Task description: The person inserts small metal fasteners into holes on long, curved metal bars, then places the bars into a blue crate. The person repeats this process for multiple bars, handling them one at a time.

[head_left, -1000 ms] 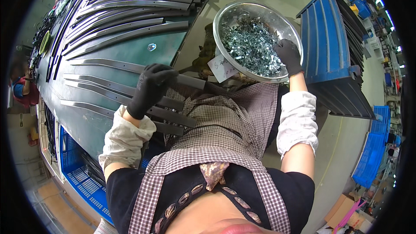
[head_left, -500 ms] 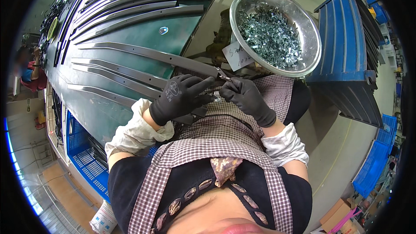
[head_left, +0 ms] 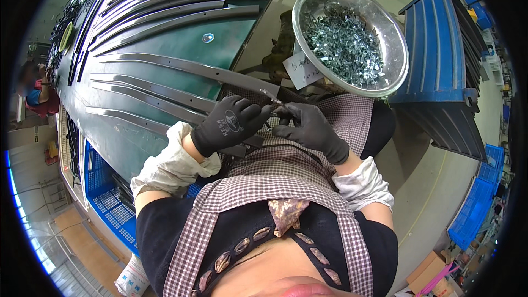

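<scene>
My left hand (head_left: 231, 125), in a black glove, is closed beside the near end of a long dark curved strip (head_left: 187, 66), its fingertips pinched together. What they hold, if anything, is hidden. Close by on the right, my right hand (head_left: 313, 132), also gloved in black, has its fingers bent around something mostly covered by them. A narrow shiny metal piece (head_left: 269, 95) lies against the strip's end and runs toward the right fingertips; its kind is unclear. Several more dark strips (head_left: 146, 94) lie side by side on the green tabletop (head_left: 181, 36), some ending under my left hand.
A clear bowl (head_left: 399, 71) full of small shiny metal clips (head_left: 349, 44) stands front right, with a written card (head_left: 301, 70) beside it. Farther right is a blue crate (head_left: 432, 49). Blue perforated crates (head_left: 110, 198) stand left below the table. Another person (head_left: 37, 88) is at far left.
The shiny metal piece at the strip's end has shifted left and tilted. My right hand has turned, its fingers spreading a little, and the left fingers have curled in. The strips have stayed put.
</scene>
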The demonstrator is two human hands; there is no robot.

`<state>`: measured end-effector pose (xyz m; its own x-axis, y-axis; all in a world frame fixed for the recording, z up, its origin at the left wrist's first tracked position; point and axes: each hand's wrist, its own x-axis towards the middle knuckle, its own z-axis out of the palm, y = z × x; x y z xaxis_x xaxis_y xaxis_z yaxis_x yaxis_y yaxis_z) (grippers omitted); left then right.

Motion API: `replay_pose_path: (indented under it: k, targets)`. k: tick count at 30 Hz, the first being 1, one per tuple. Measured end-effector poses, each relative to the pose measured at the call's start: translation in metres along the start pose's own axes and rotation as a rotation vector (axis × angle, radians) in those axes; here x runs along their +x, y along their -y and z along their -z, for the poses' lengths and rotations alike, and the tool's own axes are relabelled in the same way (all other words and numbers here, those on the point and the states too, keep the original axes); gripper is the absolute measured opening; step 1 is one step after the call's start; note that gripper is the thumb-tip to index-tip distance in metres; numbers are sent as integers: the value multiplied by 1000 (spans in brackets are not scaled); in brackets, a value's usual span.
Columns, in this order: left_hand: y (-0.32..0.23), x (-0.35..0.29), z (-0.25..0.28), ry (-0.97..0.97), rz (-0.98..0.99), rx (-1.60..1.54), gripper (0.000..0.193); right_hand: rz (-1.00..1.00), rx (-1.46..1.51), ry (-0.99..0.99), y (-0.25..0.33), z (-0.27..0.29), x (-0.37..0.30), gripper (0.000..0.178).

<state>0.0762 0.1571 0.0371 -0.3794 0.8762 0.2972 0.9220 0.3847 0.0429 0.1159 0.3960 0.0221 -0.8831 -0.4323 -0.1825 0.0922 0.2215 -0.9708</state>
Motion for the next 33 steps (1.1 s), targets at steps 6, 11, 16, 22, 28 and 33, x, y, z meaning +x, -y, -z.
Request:
replay_pose_path:
  k: [6,11,16,22,28,33]
  targets:
    - [-2,3,-6,54,23,-17,51,0,58,-22,0,1,-2,42]
    - [25,14,-2,-62,186,-26,56,205,-457,-251,-19,11,1,36]
    - [64,4,-13,37,306,-255,49,270,-770,-314,-18,19,10,34]
    - [69,4,-17,54,331,-328,42,488,-846,-255,-31,24,31,45]
    - [73,2,-20,43,323,-369,38,429,-521,-293,-52,22,51,21]
    - [62,4,-13,64,358,-348,42,285,-562,-402,-66,30,30,36]
